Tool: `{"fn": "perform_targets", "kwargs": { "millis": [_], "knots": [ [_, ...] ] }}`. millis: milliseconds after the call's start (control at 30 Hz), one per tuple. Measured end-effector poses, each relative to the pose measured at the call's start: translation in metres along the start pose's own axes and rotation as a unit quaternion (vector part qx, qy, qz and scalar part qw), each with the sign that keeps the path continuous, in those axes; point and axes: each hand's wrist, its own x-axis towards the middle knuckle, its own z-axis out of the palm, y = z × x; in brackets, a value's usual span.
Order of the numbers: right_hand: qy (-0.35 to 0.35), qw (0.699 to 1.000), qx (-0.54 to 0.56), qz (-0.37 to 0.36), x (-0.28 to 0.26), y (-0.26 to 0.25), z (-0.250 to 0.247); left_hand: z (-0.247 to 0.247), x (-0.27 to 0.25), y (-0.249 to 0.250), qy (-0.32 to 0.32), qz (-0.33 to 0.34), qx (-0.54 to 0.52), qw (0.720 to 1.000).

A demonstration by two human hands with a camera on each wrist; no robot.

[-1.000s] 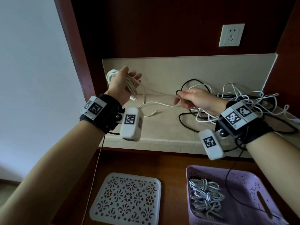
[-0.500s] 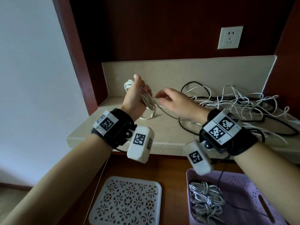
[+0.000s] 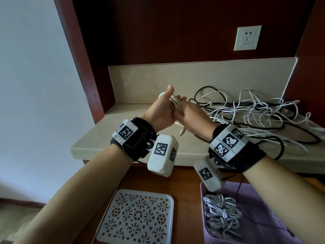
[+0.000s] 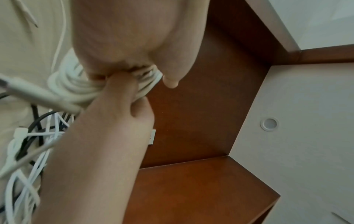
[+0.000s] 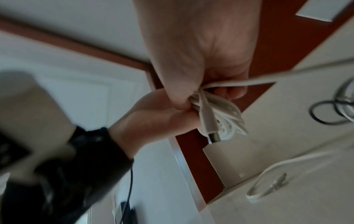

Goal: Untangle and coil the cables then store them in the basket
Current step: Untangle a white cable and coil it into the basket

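My left hand [image 3: 168,103] grips a white cable coil [image 3: 175,102] above the beige shelf [image 3: 109,138], thumb pointing up. My right hand [image 3: 182,107] meets it from the right and pinches the same coil. In the left wrist view the right hand's fingers [image 4: 122,91] press into the coil [image 4: 76,86]. The right wrist view shows the coil [image 5: 226,112] between thumb and fingers, its plug [image 5: 212,137] sticking out below. A tangle of white and black cables [image 3: 255,111] lies on the shelf's right half. The purple basket [image 3: 255,196] holds coiled grey-white cables [image 3: 221,213].
A white perforated lid [image 3: 137,217] lies on the brown surface left of the basket. A wall socket [image 3: 247,38] sits above the shelf's raised back panel [image 3: 193,76]. A red-brown wooden post [image 3: 79,59] borders the shelf on the left.
My right hand moved left from a stretched-out cable to meet the left hand at the coil. The loose tail is now wound in; only the plug hangs below the hands.
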Motion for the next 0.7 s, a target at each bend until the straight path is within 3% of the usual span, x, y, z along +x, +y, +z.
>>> {"fn": "perform_targets", "kwargs": {
  "millis": [100, 167, 267, 367, 433, 533, 633, 700],
  "knots": [
    [0.005, 0.997, 0.047, 0.056, -0.004, 0.012, -0.008, 0.000, -0.006, 0.005, -0.056, -0.019, 0.045, 0.997],
    [0.014, 0.985, 0.140, 0.102, -0.007, 0.026, -0.009, -0.002, -0.011, 0.010, -0.054, -0.012, 0.107, 0.993],
    [0.051, 0.924, 0.330, 0.188, -0.016, 0.040, -0.008, -0.018, -0.015, 0.010, -0.019, 0.060, 0.185, 0.981],
    [0.062, 0.891, 0.393, 0.218, -0.027, 0.042, -0.007, -0.040, -0.013, -0.007, 0.080, 0.103, 0.151, 0.980],
    [0.041, 0.888, 0.411, 0.204, -0.033, 0.040, -0.004, -0.049, -0.009, -0.025, 0.109, 0.085, 0.123, 0.983],
    [-0.002, 0.878, 0.443, 0.181, -0.041, 0.033, 0.000, -0.055, -0.006, -0.052, 0.059, 0.042, 0.106, 0.992],
    [-0.054, 0.905, 0.394, 0.149, -0.044, 0.030, 0.009, -0.055, -0.006, -0.068, -0.002, 0.024, 0.040, 0.999],
    [-0.077, 0.929, 0.333, 0.141, -0.046, 0.031, 0.016, -0.059, -0.006, -0.072, -0.003, 0.011, -0.014, 1.000]
  ]
}}
